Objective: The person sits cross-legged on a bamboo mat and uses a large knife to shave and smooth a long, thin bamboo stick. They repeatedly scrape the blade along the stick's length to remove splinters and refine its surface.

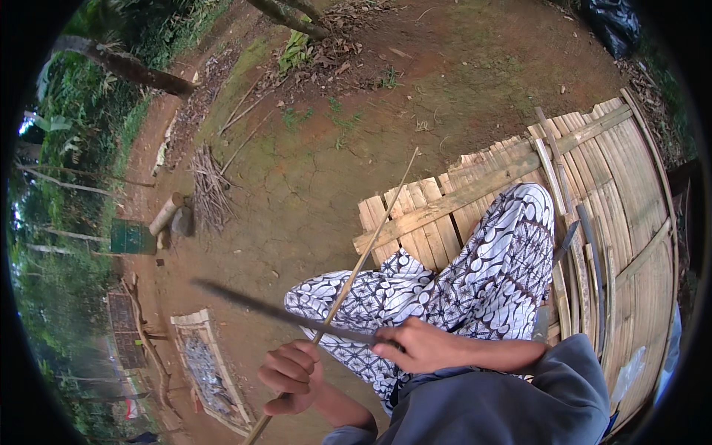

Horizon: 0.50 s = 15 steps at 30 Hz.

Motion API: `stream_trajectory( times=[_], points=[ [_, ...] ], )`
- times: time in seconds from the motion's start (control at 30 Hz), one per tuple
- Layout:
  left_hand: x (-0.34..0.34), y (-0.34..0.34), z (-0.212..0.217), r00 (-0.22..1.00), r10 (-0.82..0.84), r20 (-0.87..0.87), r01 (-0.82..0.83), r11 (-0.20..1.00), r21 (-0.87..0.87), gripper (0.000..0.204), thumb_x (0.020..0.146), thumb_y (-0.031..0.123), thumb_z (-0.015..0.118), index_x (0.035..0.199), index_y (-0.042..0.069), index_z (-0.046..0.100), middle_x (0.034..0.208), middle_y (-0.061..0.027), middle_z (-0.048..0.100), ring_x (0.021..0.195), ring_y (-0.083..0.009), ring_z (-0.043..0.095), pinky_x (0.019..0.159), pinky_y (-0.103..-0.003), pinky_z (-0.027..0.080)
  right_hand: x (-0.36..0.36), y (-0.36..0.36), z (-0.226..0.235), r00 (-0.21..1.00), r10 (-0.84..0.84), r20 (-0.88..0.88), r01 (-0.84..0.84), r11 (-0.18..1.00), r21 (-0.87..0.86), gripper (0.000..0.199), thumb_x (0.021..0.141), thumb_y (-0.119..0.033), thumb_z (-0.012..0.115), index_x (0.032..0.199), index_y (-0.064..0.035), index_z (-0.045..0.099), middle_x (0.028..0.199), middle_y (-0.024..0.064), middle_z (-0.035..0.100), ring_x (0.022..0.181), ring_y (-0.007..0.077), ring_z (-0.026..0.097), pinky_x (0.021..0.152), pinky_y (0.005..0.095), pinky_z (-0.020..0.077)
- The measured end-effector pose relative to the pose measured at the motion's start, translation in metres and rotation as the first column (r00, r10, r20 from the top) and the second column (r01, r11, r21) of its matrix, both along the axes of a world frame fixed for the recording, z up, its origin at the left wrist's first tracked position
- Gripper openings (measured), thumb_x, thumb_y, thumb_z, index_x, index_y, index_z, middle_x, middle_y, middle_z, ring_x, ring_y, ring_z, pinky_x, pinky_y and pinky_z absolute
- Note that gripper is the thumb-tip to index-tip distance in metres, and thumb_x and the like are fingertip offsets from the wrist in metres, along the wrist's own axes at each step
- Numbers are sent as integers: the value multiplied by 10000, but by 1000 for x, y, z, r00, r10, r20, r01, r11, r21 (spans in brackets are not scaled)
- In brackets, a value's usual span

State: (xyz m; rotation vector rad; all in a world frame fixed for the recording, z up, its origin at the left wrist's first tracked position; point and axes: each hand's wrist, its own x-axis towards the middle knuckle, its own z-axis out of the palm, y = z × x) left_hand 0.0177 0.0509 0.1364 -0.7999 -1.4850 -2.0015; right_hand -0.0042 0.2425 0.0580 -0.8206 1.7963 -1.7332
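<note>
My left hand [291, 377] is closed around a long, thin bamboo stick [363, 254]. The stick slants from the lower edge up past my knee to a thin tip over the ground. In my right hand [415, 345] is a machete [259, 308], its handle mostly hidden by my fingers. The long dark blade points left and crosses the stick just above my left fist; whether it cuts into the stick I cannot tell. Behind both lies my patterned black-and-white cloth [482, 256] over my bent legs.
I sit on a bamboo-slat platform [623, 185]. Bamboo strips [582, 274] and a dark blade-like piece [567, 241] lie to my right. On the dirt ground are a twig bundle [210, 185], a green container [133, 236] and a framed bed of grey material [208, 363]. Tree trunks [122, 65] stand farther off.
</note>
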Motion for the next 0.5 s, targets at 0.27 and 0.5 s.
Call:
stream_trajectory(
  times=[0.27,0.5],
  points=[
    [22,-15,-22,984,177,36,-181,958,222,692,945,569,415,423,137,278,390,55,192,368,-79,157,464,-263,166,-35,-12,-36,964,-265,35,233,897,375,367,954,-268,487,796,38,613,586,233,555,560,396,568,588,439,474],
    [20,-25,-14,999,19,-43,-16,996,83,717,934,564,454,393,116,310,367,59,180,333,-73,154,429,-249,158,-14,-18,-9,988,54,-143,-26,981,194,434,946,-359,493,887,33,671,544,229,557,536,395,591,581,453,491]
  ],
)
